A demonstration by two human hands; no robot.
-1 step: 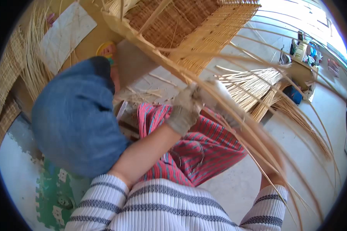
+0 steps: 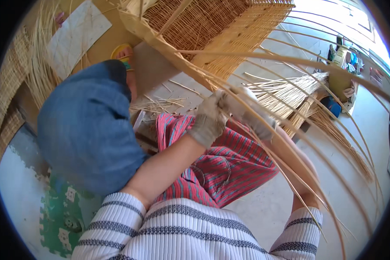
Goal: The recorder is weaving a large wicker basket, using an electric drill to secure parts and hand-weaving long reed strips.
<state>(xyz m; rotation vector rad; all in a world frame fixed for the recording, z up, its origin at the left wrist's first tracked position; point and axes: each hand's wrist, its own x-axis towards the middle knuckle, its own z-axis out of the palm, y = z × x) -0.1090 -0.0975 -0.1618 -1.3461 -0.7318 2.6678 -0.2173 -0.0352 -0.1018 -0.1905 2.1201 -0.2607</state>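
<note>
A large woven wicker basket (image 2: 216, 21) tilts across the top, its rim running down toward my hands. Long loose canes (image 2: 320, 182) fan out from that rim to the right and lower right. My left hand (image 2: 210, 113), in a beige knit glove, is closed on the canes at the basket's near corner. My right hand (image 2: 249, 108), in a pale glove, touches it there and is closed round the canes, which pass in front of it and hide part of its fingers. Red striped cloth (image 2: 234, 173) covers my lap beneath both hands.
On the floor at right lie bundles of cut canes (image 2: 286, 93). A person's blue-clothed leg (image 2: 86, 130) and sandalled foot (image 2: 125, 52) are close on the left. Woven panels (image 2: 11, 82) and thin strips stand far left; cane scraps (image 2: 160, 104) litter the floor. A green mat (image 2: 60, 216) lies lower left.
The basket and surroundings sit slightly further right and look sharper. The loose canes at right have swung a little. Both hands stay at the basket corner, still closed.
</note>
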